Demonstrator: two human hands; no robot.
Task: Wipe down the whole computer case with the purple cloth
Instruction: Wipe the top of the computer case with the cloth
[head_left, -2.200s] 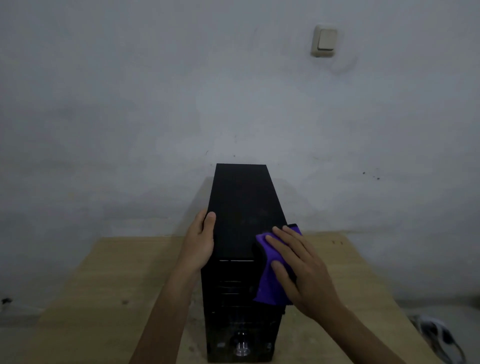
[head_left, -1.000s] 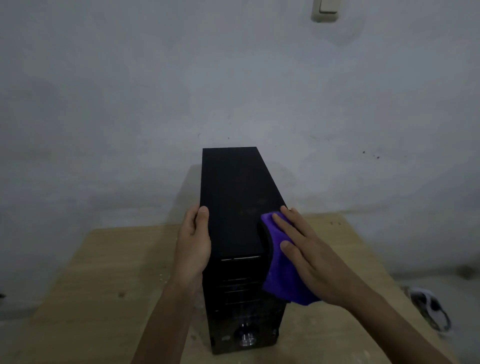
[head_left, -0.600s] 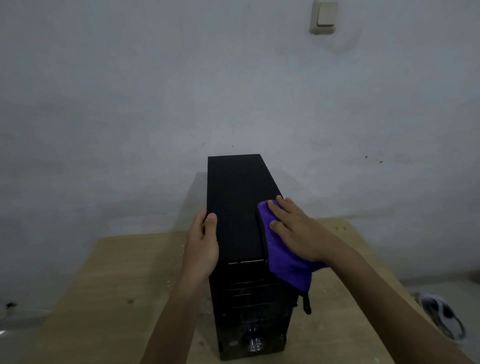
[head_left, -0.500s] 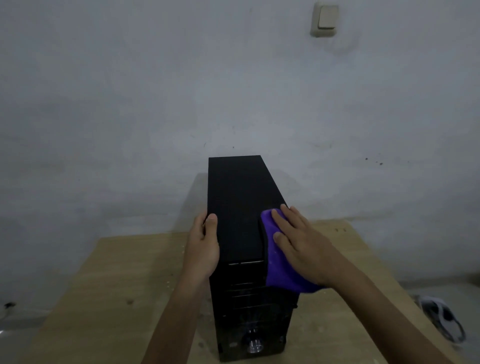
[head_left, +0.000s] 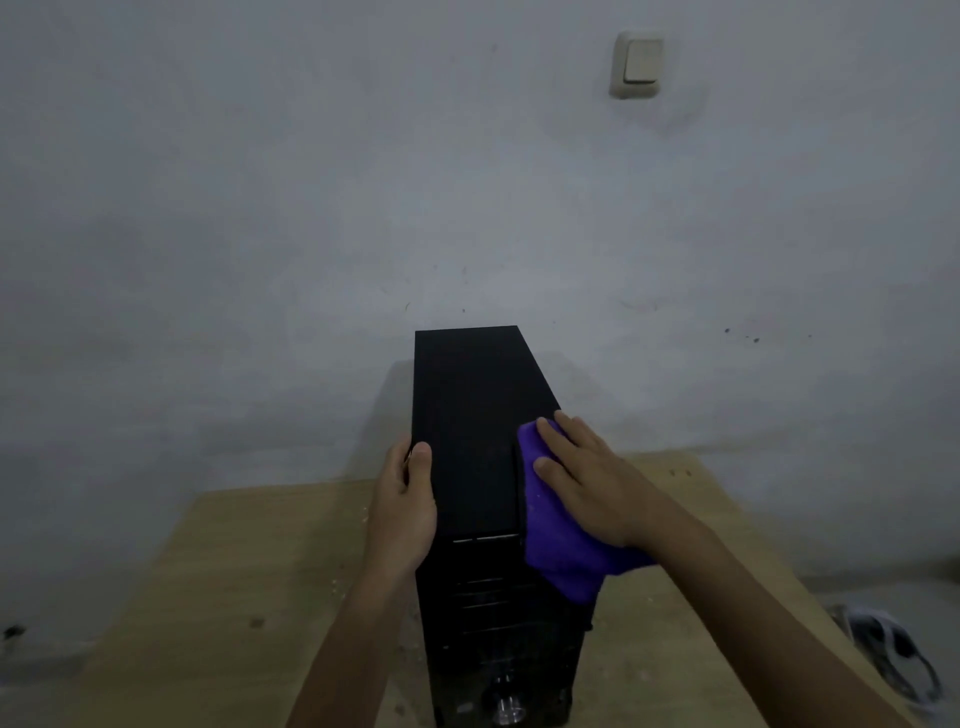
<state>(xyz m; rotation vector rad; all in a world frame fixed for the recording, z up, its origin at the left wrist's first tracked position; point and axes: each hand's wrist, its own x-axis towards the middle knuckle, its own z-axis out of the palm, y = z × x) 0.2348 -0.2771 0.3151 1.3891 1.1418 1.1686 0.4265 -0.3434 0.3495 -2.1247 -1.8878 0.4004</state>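
Grey plaster wall (head_left: 260, 208) behind a wooden table (head_left: 234, 571), with a black computer case (head_left: 472, 415) standing upright on it.

Matte and box-shaped, the computer case stands at 6 o'clock in the view, its far end near the wall, bare tabletop at 9 and 3 o'clock. On its left top edge the left hand (head_left: 405, 509) grips, thumb lying on the flat top and fingers wrapped down the side panel. At the right top edge the right hand (head_left: 587, 483) lies flat with straight fingers, pressing the purple cloth (head_left: 561, 556); this soft, fuzzy fabric drapes over the corner and hangs down the right panel. Lower on the front, slotted drive bays and a shiny round button (head_left: 506, 706) show. A cream wall switch (head_left: 636, 65) sits at 1 o'clock; something pale and blurred lies on the floor at 4 o'clock.
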